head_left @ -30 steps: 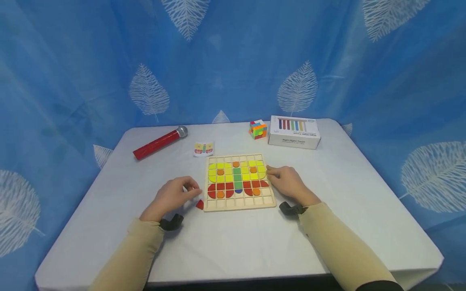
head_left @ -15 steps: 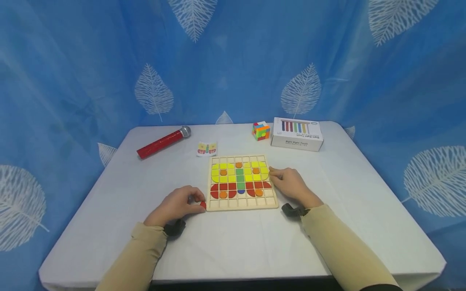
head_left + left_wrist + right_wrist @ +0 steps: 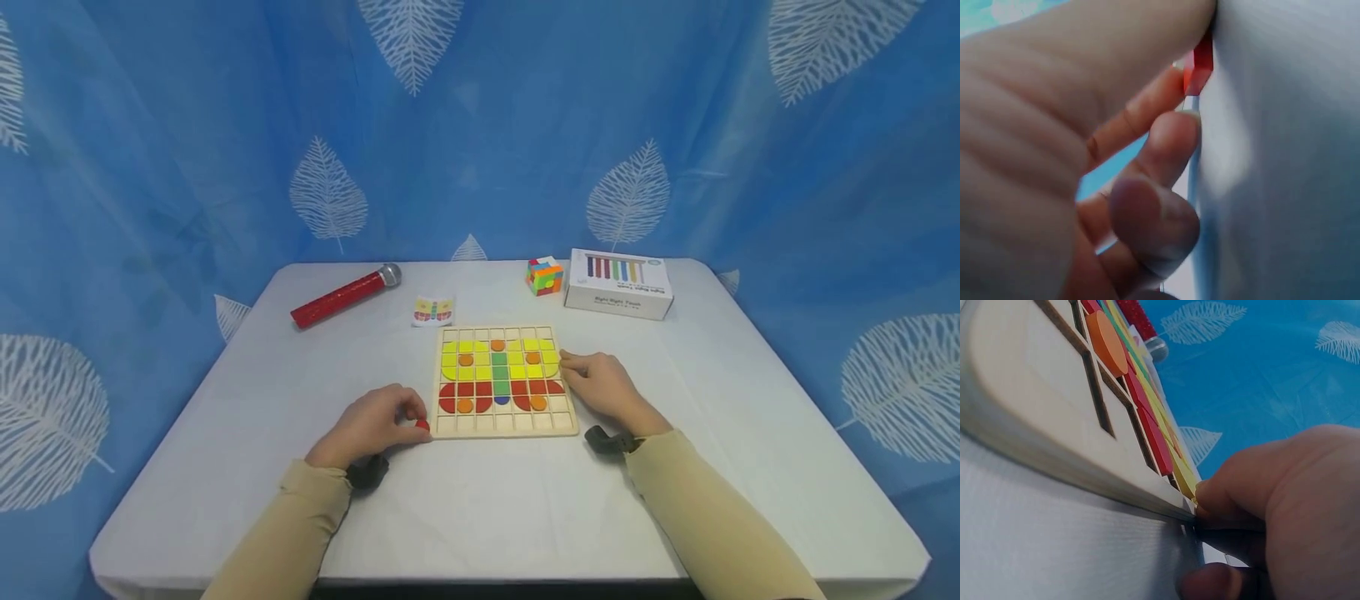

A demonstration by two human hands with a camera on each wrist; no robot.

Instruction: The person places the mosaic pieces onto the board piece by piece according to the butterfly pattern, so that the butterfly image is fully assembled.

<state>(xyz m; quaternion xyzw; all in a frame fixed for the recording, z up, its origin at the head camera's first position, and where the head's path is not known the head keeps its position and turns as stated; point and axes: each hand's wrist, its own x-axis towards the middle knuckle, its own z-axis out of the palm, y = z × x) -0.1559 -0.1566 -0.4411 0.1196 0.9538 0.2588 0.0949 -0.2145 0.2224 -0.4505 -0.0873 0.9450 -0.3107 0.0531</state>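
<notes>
A wooden grid board [image 3: 504, 422] lies on the white table, its cells filled with yellow, red, green, orange and blue pieces in a butterfly pattern. Beside its near left corner, my left hand [image 3: 375, 423] pinches a small red puzzle piece [image 3: 422, 425] between thumb and fingers. The left wrist view shows that red piece [image 3: 1199, 65] low against the tabletop, partly covered by the hand. On the opposite side, my right hand [image 3: 602, 385] grips the board's right edge by the yellow pieces. Its thumb lies at the rim in the right wrist view.
Behind the board lies a small card [image 3: 433, 311] with a butterfly picture. A red microphone [image 3: 341, 300] is at the back left. At the back right stand a colourful puzzle cube [image 3: 544, 276] and a white box [image 3: 618, 284].
My left hand has come down to the red piece that lay by the board's corner and now pinches it. My right hand stays at the board's edge. The head view has shifted slightly.
</notes>
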